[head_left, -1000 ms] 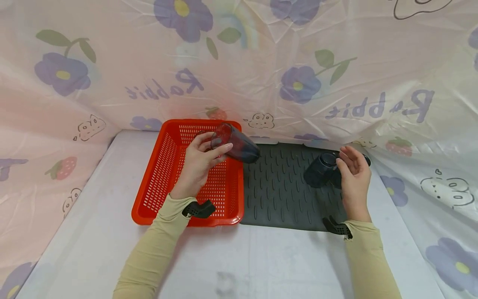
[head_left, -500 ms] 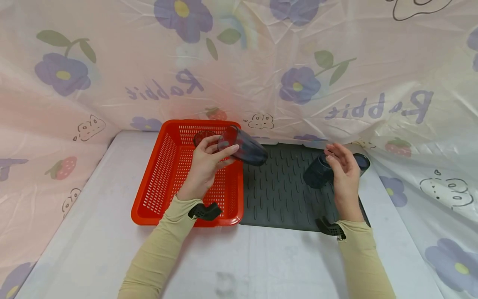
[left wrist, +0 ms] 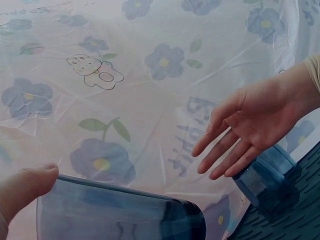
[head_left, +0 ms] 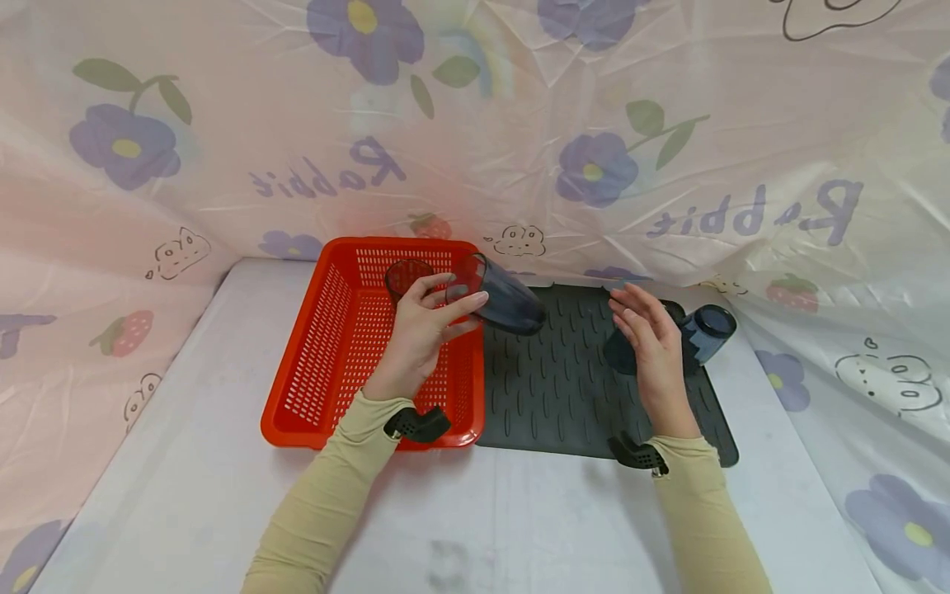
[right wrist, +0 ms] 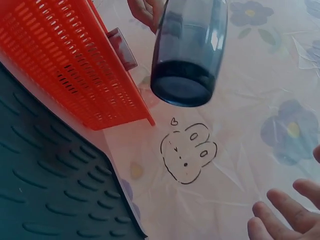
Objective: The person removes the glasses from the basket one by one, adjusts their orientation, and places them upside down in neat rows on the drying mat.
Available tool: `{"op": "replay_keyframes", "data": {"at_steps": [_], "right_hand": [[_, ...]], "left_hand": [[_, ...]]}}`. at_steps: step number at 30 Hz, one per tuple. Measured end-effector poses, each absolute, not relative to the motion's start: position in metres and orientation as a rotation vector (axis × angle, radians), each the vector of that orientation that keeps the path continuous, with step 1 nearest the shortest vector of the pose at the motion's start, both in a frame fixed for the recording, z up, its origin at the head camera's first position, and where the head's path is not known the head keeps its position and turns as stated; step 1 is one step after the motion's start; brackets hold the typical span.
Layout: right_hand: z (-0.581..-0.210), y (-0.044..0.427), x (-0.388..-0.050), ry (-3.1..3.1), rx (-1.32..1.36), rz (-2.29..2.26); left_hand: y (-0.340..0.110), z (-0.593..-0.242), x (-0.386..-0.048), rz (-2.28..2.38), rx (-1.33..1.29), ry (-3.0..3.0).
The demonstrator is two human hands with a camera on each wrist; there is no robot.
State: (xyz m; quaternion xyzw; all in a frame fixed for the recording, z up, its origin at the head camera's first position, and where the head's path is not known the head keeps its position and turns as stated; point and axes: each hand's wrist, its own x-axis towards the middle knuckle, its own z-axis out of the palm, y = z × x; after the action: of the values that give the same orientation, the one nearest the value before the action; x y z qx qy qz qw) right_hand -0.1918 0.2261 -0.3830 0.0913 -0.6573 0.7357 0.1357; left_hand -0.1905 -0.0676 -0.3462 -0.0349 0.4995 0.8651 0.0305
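My left hand (head_left: 416, 342) grips a dark blue see-through drinking glass (head_left: 514, 305) between thumb and fingers. The glass is tilted, its base pointing to the right, over the right rim of the red basket (head_left: 477, 396). In the right wrist view the base of this glass (right wrist: 182, 85) faces the camera. My right hand (head_left: 655, 355) is raised above the dark ribbed mat (head_left: 549, 396), fingers loosely spread, holding nothing. Behind it a glass (head_left: 618, 353) is mostly hidden. Another blue glass (head_left: 710, 330) is at the mat's right edge.
Inside the basket, near its back wall, is one more glass (head_left: 406, 276), partly hidden by my left hand. Basket and mat lie side by side on a white tabletop (head_left: 519, 520). A printed curtain (head_left: 475, 124) hangs behind.
My left hand has moved right with the tilted glass, bringing it over the basket's right rim. The right hand has moved left, uncovering the right-hand glass and covering most of the other.
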Motion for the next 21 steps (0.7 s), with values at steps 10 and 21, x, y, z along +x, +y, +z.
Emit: {"op": "replay_keyframes", "data": {"at_steps": [10, 21], "right_hand": [[-0.385, 0.214, -0.193, -1.997, 0.347, 2.192], [-0.391, 0.199, -0.195, -2.023, 0.391, 2.359]], "left_hand": [[-0.057, -0.348, -0.189, 2.637, -0.093, 1.544], [-0.051, -0.350, -0.189, 2.581, -0.091, 1.600]]}}
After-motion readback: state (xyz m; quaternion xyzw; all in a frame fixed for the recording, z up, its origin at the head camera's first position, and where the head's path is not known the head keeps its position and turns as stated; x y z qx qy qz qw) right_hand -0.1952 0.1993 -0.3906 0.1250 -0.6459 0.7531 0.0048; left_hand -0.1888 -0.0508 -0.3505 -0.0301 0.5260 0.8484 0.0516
